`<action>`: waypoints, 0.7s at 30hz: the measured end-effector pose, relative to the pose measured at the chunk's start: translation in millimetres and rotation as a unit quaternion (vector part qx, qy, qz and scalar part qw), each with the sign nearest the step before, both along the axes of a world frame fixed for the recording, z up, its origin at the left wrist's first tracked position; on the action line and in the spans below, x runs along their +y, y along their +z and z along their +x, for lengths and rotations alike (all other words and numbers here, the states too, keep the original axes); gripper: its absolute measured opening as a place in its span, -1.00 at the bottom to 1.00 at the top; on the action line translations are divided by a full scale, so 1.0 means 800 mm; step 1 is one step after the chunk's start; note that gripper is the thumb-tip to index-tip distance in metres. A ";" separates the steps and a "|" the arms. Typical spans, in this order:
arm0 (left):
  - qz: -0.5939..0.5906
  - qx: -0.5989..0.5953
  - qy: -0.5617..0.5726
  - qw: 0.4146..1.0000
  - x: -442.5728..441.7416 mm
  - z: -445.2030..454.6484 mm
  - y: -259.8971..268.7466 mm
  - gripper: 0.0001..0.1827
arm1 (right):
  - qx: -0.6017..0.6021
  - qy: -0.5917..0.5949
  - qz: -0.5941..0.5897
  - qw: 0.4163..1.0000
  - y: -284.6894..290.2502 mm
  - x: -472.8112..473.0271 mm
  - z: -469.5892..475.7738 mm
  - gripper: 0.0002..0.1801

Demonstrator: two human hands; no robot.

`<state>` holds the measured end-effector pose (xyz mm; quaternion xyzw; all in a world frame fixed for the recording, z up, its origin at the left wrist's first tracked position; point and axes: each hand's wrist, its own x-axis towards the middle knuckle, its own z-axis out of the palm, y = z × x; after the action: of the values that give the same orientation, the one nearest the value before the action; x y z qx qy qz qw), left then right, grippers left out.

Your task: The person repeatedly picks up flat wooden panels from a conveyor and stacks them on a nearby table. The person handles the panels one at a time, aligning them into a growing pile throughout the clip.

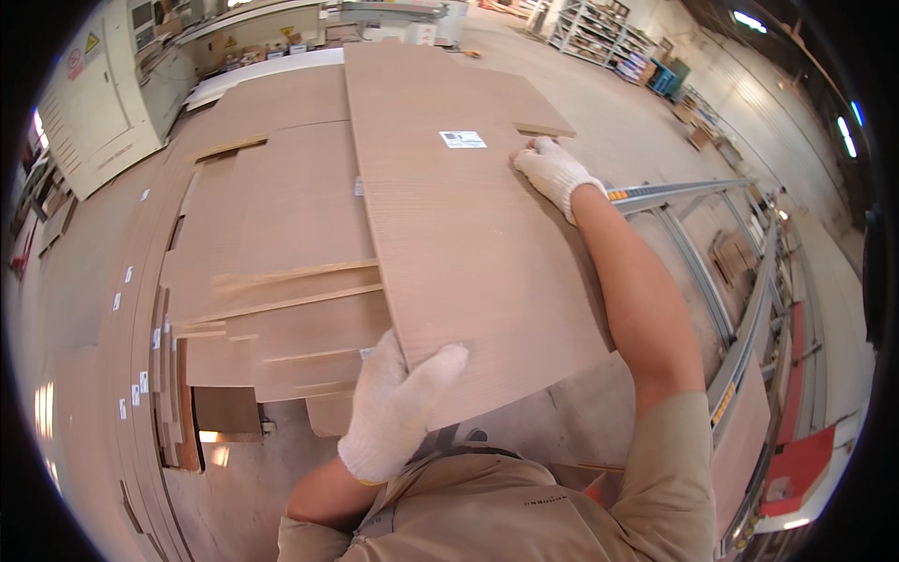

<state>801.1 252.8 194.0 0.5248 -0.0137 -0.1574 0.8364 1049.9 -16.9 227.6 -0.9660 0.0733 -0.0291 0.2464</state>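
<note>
A long light-brown wood-grain panel (463, 246) with a white printed label (463, 139) stretches away from my body over a pile of similar boards. My left hand (400, 400), in a white knit glove, grips its near left edge, with the thumb on the top face. My right hand (555, 168), gloved with bare fingertips, holds the right edge farther along; some of its fingers are hidden at the edge. Left of the panel, stacked boards (295, 197) of differing sizes lie in uneven layers, their raw edges showing.
A roller conveyor frame (674, 193) runs along the right side. More labelled boards (133, 309) stand in a row at the left. A pale machine cabinet (98, 105) with warning signs rises at the far left. Metal shelving (590, 35) stands at the back, beyond the concrete floor (506, 56).
</note>
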 end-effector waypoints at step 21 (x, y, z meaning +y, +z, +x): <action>0.208 -0.405 0.180 0.872 -0.002 -0.063 -0.071 -0.57 | -0.267 0.329 -0.048 0.905 -0.031 -0.024 -0.290 -0.76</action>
<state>750.8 250.9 137.5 0.6979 -0.2234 0.2232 0.6428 817.8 -35.8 202.5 -0.9021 -0.3184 -0.2064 0.2057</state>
